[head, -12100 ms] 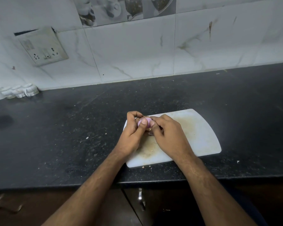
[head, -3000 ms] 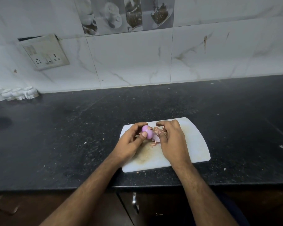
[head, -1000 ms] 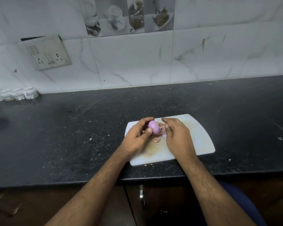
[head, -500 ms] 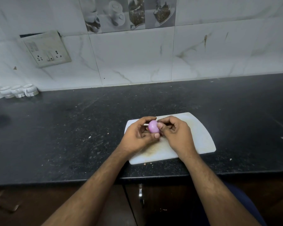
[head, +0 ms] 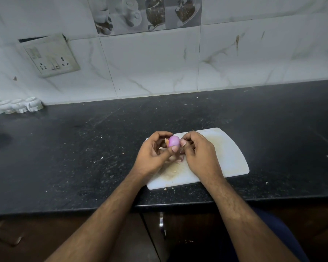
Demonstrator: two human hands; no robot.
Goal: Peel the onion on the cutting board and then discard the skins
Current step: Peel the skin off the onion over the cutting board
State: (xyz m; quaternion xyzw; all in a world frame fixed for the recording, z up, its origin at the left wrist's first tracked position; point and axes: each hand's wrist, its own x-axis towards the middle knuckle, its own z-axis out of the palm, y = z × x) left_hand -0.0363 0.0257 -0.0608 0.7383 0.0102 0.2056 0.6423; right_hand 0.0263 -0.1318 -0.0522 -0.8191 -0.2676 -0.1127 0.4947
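A small pink-purple onion is held just above the white cutting board. My left hand grips it between thumb and fingers, with a scrap of brownish skin sticking out at its left side. My right hand is beside the onion on its right, its fingertips pinched together against the onion's edge. Loose skin pieces lie on the board under my hands, partly hidden.
The board lies near the front edge of a black speckled countertop. Small white containers stand at the far left against the tiled wall. A switch plate is on the wall. Cabinet doors with a handle are below.
My right fingertips have shifted from the onion's front to its right edge. The onion has turned slightly in my left hand, and a brownish skin scrap now shows at its left.
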